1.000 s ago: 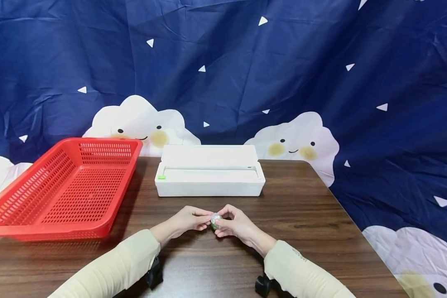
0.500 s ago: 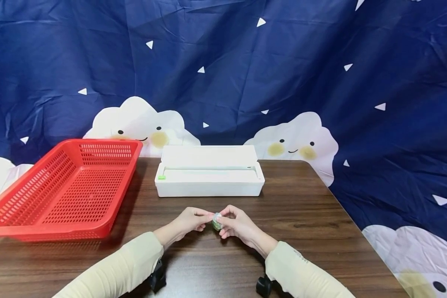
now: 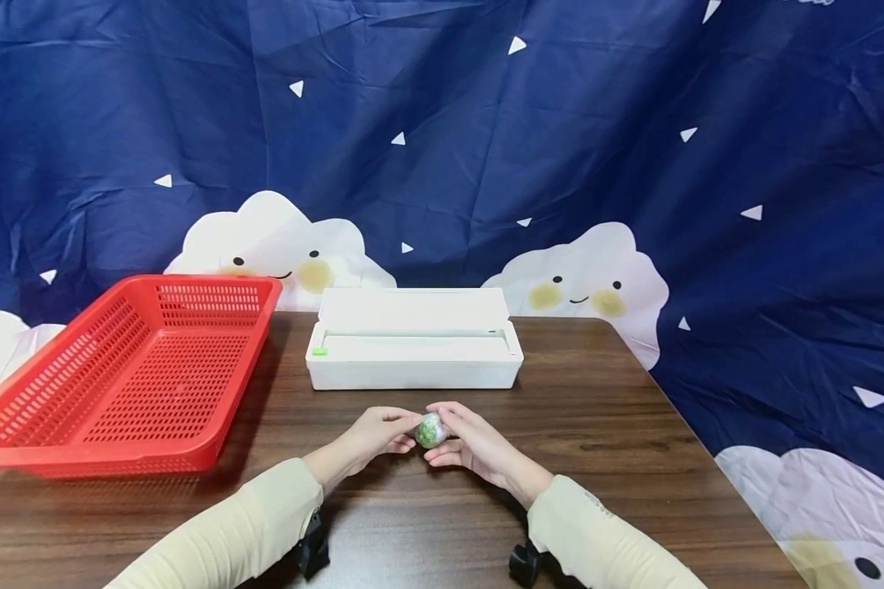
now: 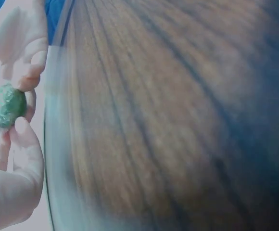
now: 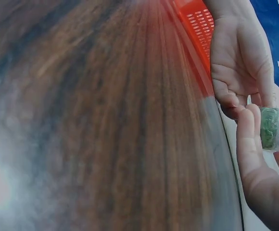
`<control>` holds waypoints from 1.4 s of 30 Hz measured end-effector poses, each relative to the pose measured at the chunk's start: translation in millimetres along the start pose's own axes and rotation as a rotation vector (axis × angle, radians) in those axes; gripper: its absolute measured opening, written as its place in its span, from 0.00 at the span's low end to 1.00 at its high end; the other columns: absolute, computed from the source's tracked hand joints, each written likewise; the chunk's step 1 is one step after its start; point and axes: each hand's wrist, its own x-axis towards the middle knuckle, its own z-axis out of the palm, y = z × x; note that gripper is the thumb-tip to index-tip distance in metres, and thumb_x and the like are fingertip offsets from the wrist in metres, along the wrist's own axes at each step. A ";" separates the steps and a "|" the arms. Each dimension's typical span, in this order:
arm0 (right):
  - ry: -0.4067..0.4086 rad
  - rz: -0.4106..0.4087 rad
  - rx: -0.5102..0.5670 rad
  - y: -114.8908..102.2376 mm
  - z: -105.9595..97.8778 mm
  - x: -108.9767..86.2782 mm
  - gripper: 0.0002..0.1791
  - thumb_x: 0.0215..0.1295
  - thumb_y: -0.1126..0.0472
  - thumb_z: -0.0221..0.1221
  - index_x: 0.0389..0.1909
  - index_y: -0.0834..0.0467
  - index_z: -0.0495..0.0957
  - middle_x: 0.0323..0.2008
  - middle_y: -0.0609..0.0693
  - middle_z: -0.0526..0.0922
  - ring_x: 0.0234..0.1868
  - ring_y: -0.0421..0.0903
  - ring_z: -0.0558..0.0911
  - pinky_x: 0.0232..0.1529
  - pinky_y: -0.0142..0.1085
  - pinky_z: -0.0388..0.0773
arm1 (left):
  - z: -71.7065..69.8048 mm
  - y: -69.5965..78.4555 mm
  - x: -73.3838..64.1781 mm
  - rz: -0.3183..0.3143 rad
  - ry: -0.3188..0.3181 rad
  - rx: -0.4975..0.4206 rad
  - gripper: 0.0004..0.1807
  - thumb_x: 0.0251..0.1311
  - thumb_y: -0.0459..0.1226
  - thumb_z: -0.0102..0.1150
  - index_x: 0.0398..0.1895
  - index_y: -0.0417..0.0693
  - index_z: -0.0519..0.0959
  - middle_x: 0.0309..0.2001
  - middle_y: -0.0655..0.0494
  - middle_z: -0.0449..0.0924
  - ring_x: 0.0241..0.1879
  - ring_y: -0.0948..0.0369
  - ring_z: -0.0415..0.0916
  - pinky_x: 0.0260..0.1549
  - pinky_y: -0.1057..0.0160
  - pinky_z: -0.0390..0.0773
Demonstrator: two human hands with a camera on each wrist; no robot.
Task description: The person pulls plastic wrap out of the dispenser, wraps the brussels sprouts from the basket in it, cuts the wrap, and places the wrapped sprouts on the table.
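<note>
A small round green thing wrapped in clear, crinkled film [image 3: 430, 431] is held between both hands just above the table, in front of the white box. My left hand [image 3: 363, 439] pinches its left side with thumb and fingertips. The fingers and thumb of my right hand [image 3: 479, 446] curl around it from the right. In the left wrist view the green wrapped thing [image 4: 9, 106] sits between the fingertips of the two hands. Shiny film shows over the green wrapped thing [image 5: 272, 129] in the right wrist view; what is inside I cannot tell.
A long white box [image 3: 416, 374], like a cling film dispenser, stands behind the hands with its lid raised and a green tab at its left end. A large red perforated basket [image 3: 214, 446] is at the left on the brown wooden table [image 3: 597, 425]. A blue cloud-patterned cloth [image 3: 442, 106] hangs behind.
The right hand's fingers have spread and shifted around the wrapped thing, which has turned so more green faces the head camera. The left hand keeps its pinch, nearly in place.
</note>
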 end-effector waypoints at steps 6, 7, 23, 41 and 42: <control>-0.006 -0.030 -0.040 -0.3 -0.2 0.1 0.30 0.72 0.50 0.43 0.65 0.66 0.57 0.46 0.59 0.77 0.39 0.49 0.79 0.46 0.40 0.75 | -1.7 -0.9 -1.0 0.003 0.001 -0.048 0.17 0.65 0.35 0.51 0.46 0.26 0.72 0.28 0.52 0.76 0.26 0.64 0.75 0.31 0.68 0.77; -0.006 -0.034 -0.041 -0.3 -0.3 0.1 0.29 0.72 0.51 0.44 0.65 0.66 0.57 0.47 0.59 0.76 0.40 0.49 0.79 0.47 0.40 0.74 | -2.0 -0.9 -1.1 0.005 -0.002 -0.054 0.17 0.65 0.35 0.51 0.46 0.26 0.72 0.28 0.52 0.76 0.26 0.64 0.75 0.31 0.68 0.77; -0.053 -0.080 0.001 0.2 -1.7 2.1 0.30 0.70 0.63 0.48 0.67 0.69 0.49 0.55 0.61 0.70 0.41 0.46 0.80 0.48 0.39 0.74 | -3.2 3.4 -2.1 -0.008 -0.009 -0.104 0.16 0.67 0.36 0.47 0.46 0.27 0.73 0.26 0.53 0.75 0.26 0.65 0.75 0.30 0.69 0.76; 0.035 -0.045 0.097 -3.7 -0.7 1.8 0.20 0.70 0.62 0.48 0.55 0.73 0.65 0.41 0.55 0.80 0.42 0.45 0.79 0.49 0.38 0.73 | -8.4 4.2 -4.2 0.044 -0.188 -0.130 0.23 0.65 0.34 0.50 0.56 0.23 0.66 0.39 0.50 0.78 0.36 0.63 0.76 0.42 0.65 0.75; 0.030 -0.042 0.110 -3.6 -0.8 1.8 0.20 0.70 0.62 0.48 0.54 0.73 0.65 0.42 0.55 0.79 0.42 0.45 0.79 0.50 0.38 0.72 | -8.1 4.1 -4.2 0.053 -0.194 -0.133 0.23 0.65 0.32 0.50 0.58 0.23 0.64 0.41 0.49 0.78 0.36 0.62 0.76 0.43 0.64 0.74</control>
